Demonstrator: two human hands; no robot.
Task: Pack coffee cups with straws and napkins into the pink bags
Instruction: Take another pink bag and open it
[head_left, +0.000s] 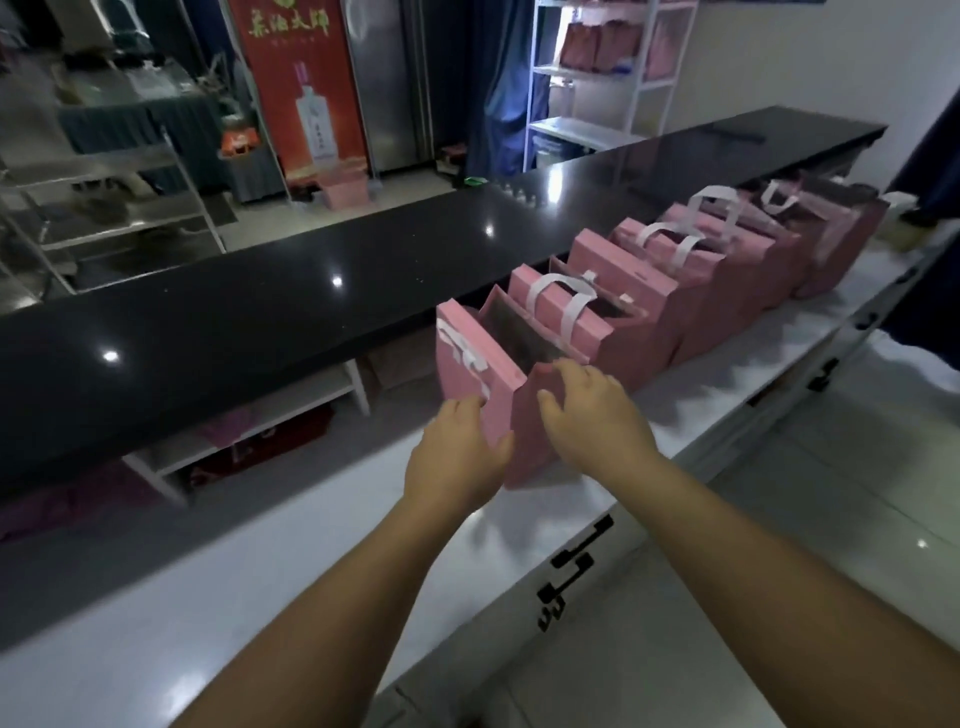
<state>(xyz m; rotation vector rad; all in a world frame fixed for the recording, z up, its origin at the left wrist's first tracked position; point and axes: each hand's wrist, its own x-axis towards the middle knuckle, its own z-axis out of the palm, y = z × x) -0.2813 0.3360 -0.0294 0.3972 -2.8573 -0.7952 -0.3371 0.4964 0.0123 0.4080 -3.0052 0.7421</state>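
A row of several pink bags (654, 306) with white handles stands on the white counter (524, 519), running away to the right. The nearest pink bag (524, 431) stands open at the row's front end. My left hand (457, 457) grips its left side panel, thumb against the front face. My right hand (592, 410) holds the right side of the bag's top rim, fingers curled over the edge. The bag's inside looks dark. No coffee cups, straws or napkins can be seen.
A long glossy black bar top (260, 296) runs behind the white counter. Black drawer handles (576, 556) sit on the counter's front below. A white shelf unit (608, 78) with more pink bags stands at the back, beside a red banner (301, 83).
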